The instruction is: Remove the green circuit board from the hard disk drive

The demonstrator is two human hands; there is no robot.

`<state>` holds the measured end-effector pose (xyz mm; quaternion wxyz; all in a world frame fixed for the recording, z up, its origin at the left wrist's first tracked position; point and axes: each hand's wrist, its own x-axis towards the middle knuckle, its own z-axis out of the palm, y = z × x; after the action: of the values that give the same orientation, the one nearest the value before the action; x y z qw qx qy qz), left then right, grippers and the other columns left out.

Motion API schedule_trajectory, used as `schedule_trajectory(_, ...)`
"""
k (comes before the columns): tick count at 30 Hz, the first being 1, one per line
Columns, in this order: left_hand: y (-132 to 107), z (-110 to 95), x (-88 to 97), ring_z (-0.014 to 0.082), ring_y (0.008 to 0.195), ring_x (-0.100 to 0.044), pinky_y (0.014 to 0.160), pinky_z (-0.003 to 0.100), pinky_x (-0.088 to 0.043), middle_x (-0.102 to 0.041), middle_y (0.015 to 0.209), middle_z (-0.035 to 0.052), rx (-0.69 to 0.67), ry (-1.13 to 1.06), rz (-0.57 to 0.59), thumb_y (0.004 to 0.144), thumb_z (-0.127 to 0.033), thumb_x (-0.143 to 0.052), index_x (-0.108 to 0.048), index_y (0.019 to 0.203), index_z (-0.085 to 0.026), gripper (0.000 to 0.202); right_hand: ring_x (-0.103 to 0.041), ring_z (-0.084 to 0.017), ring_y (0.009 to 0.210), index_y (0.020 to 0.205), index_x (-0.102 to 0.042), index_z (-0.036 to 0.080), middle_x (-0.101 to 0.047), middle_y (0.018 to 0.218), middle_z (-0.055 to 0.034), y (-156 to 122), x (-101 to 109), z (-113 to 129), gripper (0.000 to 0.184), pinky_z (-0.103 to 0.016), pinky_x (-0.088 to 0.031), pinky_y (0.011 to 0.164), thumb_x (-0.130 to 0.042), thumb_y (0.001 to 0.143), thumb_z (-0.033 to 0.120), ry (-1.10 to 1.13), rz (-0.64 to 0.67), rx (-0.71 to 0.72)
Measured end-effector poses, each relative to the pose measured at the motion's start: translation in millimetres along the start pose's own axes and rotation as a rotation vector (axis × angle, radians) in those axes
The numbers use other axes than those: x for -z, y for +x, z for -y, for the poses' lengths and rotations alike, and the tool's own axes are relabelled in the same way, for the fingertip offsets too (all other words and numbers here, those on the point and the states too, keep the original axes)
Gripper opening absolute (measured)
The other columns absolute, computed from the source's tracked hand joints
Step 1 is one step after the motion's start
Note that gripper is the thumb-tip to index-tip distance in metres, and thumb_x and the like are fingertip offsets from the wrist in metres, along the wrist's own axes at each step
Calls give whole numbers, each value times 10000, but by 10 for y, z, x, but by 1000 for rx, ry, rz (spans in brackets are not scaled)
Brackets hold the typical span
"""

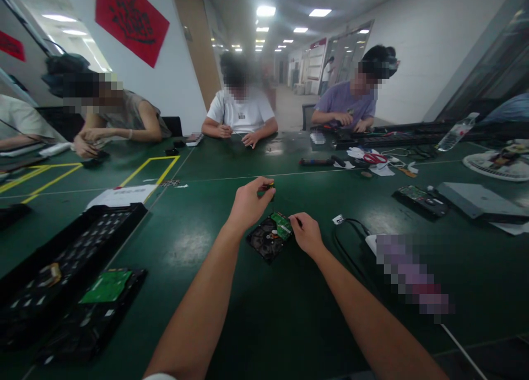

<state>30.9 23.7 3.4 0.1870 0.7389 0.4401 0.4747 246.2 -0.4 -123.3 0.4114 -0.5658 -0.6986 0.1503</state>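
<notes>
A hard drive (264,241) lies on the green table in front of me, its black underside up and its green circuit board (282,226) at the far right part. Above its far edge, my left hand (249,202) is closed around what looks like a small screwdriver (266,186) with red, black and yellow on its handle. Its tip is hard to make out. My right hand (306,232) pinches the drive's right edge beside the circuit board, fingers closed.
At the left stand a long black tray (82,226) and another hard drive (105,286). A cable (343,250) and a blurred-out item (413,272) lie right. Farther right are a third drive (419,201) and a grey box (481,201). Several people sit across the table.
</notes>
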Motion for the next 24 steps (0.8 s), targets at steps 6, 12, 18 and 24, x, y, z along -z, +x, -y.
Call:
schedule_trajectory(6, -48, -86, -74, 177, 787, -717, 720, 293, -586, -760, 926, 35, 78, -253, 41, 976, -408, -678, -768, 1011, -222, 209, -683, -234, 922, 950, -720, 220, -752, 977, -75, -18, 11, 14, 286, -354, -482, 815, -497, 1048, 369, 9, 9, -3)
schedule_trajectory(12, -22, -24, -260, 163, 812, -706, 736, 278, -575, -729, 959, 25, 102, -251, -114, 900, -331, -778, -726, 1036, -231, 177, -680, -235, 917, 968, -719, 219, -742, 979, -79, -16, 34, 20, 301, -360, -482, 802, -485, 1052, 389, 32, 37, -14)
schedule_trajectory(18, 41, 101, -307, 191, 967, -664, 663, 252, -574, -663, 1087, 64, 27, -84, -245, 916, -243, -730, -722, 1027, -236, 112, -674, -234, 914, 956, -718, 223, -739, 980, -73, -14, 77, 33, 303, -365, -479, 808, -492, 1051, 401, 43, 64, -34)
schedule_trajectory(24, 161, 126, -225, 171, 865, -651, 681, 292, -631, -664, 973, 48, 162, -452, -24, 916, -294, -715, -700, 1039, -204, 153, -676, -231, 907, 956, -725, 222, -732, 991, -73, -9, 82, 43, 292, -366, -486, 804, -509, 1044, 398, 63, 73, -56)
